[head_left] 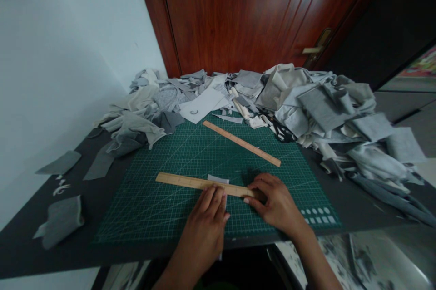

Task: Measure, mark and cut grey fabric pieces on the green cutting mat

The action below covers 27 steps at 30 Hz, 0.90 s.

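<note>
A wooden ruler (185,181) lies nearly level across the green cutting mat. Beneath its middle passes a narrow pale grey fabric strip (218,179); one end shows beyond the ruler, and the rest runs toward me, partly hidden by my left hand. My left hand (208,215) presses its closed fingertips on the ruler's near edge, over the strip. At the ruler's right end, my right hand (274,199) grips the wood between thumb and curled fingers. Farther back, a second wooden ruler (241,143) lies slanted on the mat, apart from both hands.
The cutting mat (153,217) covers much of the dark table (112,253). Heaped fabric scraps (323,104) fill the back and right. Black scissors (282,132) lie beside white paper pieces (204,105). A folded grey cloth (63,219) sits left. Behind stands a wooden door (231,17).
</note>
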### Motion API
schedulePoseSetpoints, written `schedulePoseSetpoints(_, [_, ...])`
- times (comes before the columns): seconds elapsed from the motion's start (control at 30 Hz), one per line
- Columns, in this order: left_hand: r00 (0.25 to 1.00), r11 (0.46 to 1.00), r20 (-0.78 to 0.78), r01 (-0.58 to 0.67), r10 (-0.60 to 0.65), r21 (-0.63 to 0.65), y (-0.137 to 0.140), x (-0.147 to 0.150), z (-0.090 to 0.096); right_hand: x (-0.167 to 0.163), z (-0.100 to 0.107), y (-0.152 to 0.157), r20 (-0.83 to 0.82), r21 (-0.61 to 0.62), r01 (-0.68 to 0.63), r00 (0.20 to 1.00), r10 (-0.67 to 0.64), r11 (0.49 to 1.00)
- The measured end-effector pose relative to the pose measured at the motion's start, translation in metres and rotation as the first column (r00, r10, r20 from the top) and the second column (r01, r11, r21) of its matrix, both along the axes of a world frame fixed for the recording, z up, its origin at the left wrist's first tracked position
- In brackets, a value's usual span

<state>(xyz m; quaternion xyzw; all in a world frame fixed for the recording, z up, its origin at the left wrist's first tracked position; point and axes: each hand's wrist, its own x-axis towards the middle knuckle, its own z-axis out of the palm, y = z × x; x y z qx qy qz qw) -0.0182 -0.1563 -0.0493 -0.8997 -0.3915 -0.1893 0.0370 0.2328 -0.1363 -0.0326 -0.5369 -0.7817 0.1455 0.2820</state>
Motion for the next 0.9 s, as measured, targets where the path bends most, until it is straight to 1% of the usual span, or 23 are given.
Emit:
schedulePoseSetpoints(0.2, [0.999,1.000,0.034,-0.004,0.004,0.000,-0.0005,0.0006,-0.0011,0.0003,0.0007,0.0003,-0.003,-0.001,-0.008,1.000,0.008,1.000])
schedulePoseSetpoints(0.33, [1.000,1.000,0.021,-0.006,0.006,0.012,-0.0007,0.0014,-0.0010,-0.0004,0.0021,0.0003,-0.014,-0.004,-0.008,1.000,0.007,1.000])
schedulePoseSetpoints(0.53, [1.000,0.999,0.031,0.006,-0.007,0.031,-0.0001,0.0009,-0.0012,0.0009,0.0003,0.0007,0.012,0.022,-0.012,1.000,0.012,1.000])
schedulePoseSetpoints(0.73, [1.000,0.999,0.011,-0.004,0.004,0.045,0.0003,0.0015,0.0001,-0.0005,0.0026,0.0001,-0.005,-0.004,-0.013,1.000,0.013,1.000])
schedulePoseSetpoints(0.8, [1.000,0.999,0.005,-0.005,0.005,0.033,0.0004,0.0015,0.0003,0.0002,0.0020,-0.0005,-0.040,-0.013,-0.001,0.999,0.001,1.000])
schedulePoseSetpoints(0.9, [1.000,1.000,0.004,-0.008,0.008,0.011,0.0005,0.0014,-0.0004,0.0054,-0.0028,-0.0005,-0.185,-0.028,0.059,0.981,-0.063,0.998])
